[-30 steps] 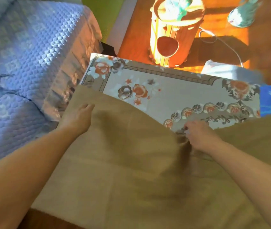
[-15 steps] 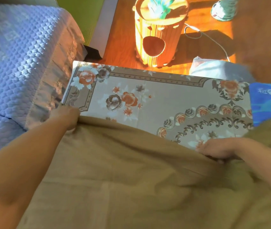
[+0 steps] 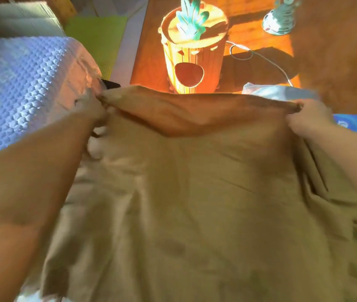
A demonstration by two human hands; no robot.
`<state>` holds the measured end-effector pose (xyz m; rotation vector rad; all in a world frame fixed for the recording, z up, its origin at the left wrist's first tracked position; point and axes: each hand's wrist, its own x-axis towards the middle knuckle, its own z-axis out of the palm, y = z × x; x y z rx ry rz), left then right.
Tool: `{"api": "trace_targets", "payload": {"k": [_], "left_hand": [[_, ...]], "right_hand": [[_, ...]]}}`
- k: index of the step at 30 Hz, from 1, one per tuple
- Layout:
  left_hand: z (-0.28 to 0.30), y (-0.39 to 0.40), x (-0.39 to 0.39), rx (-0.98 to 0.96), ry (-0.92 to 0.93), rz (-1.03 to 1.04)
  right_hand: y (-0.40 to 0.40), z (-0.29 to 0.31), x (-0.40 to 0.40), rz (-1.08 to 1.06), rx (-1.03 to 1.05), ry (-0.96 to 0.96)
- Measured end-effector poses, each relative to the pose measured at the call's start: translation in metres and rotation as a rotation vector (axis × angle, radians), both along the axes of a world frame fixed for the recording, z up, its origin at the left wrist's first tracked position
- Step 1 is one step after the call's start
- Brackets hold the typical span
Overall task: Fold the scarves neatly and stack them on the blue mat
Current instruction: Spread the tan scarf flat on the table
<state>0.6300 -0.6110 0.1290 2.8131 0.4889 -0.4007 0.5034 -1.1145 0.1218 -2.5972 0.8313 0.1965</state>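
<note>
From the head camera, a big tan scarf (image 3: 195, 203) fills most of what lies in front of the person. The left hand (image 3: 94, 112) has its fingers curled tight round the scarf's far left corner, and the right hand (image 3: 308, 118) pinches the far right corner the same way, though both are blurred. Between the two sets of fingers the far edge is pulled up and sags in the middle. Just past the right fingers a strip of the blue mat (image 3: 356, 125) shows, with a pale cloth (image 3: 277, 92) beyond the scarf's edge. Beyond the fingers stands a pineapple-shaped bin (image 3: 192, 53) on the wooden floor. Left of the left hand lies a quilted blue cover (image 3: 20, 88).
</note>
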Motion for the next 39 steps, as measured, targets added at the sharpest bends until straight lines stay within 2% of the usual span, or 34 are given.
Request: {"api": "trace_targets", "payload": {"k": [2,3,5,7,9,11,12,14,16,17,19,22,25,28,31,33,35,38,39], "left_hand": [[-0.034,-0.013,-0.021,-0.006,0.216,0.029],[-0.048,-0.019,-0.043,0.021,0.259,0.014],[-0.071,-0.023,-0.1,0.03,0.192,-0.035],[-0.084,-0.014,-0.161,0.039,0.027,-0.106],[-0.087,0.004,-0.218,0.036,-0.025,-0.124],[-0.089,0.026,-0.276,0.031,0.04,0.004],[-0.089,0.036,-0.304,0.038,0.1,0.115],[-0.088,0.056,-0.352,0.034,0.225,0.297],[-0.086,0.069,-0.384,0.015,0.317,0.322],[-0.085,0.072,-0.393,0.021,0.323,0.296],[-0.085,0.075,-0.403,0.065,0.28,0.246],[-0.089,0.082,-0.407,0.174,0.105,0.174],[-0.085,0.077,-0.411,0.166,0.098,0.089],[-0.071,0.038,-0.446,0.139,0.257,-0.03],[-0.054,-0.014,-0.515,0.038,0.587,-0.132],[-0.052,-0.022,-0.548,-0.074,0.612,-0.037],[-0.051,-0.003,-0.55,-0.099,0.497,0.18],[-0.048,0.051,-0.527,-0.036,0.329,0.568],[-0.046,0.069,-0.518,-0.021,0.29,0.709]], "right_hand": [[0.005,-0.018,-0.008,0.04,0.15,0.021],[0.013,-0.027,-0.02,0.076,0.168,0.045],[0.034,-0.048,-0.058,0.196,0.151,0.103],[0.063,-0.053,-0.108,0.292,0.066,0.114],[0.09,-0.058,-0.158,0.37,0.02,-0.04],[0.115,-0.058,-0.21,0.503,-0.037,-0.168],[0.126,-0.057,-0.237,0.633,-0.037,-0.145],[0.144,-0.054,-0.29,0.959,0.029,0.086],[0.154,-0.055,-0.332,1.201,0.06,0.343],[0.158,-0.058,-0.348,1.269,0.051,0.401],[0.16,-0.068,-0.369,1.346,0.028,0.328],[0.147,-0.074,-0.369,1.344,-0.032,0.204],[0.128,-0.062,-0.354,1.294,-0.036,0.502],[0.106,-0.034,-0.34,1.222,-0.225,0.8],[0.078,-0.021,-0.358,1.125,-0.33,1.125],[0.061,-0.03,-0.369,1.12,-0.302,1.315],[0.063,-0.036,-0.367,1.095,-0.181,1.384],[0.114,-0.021,-0.336,1.008,0.004,1.264],[0.127,-0.025,-0.325,0.981,0.054,1.131]]}}
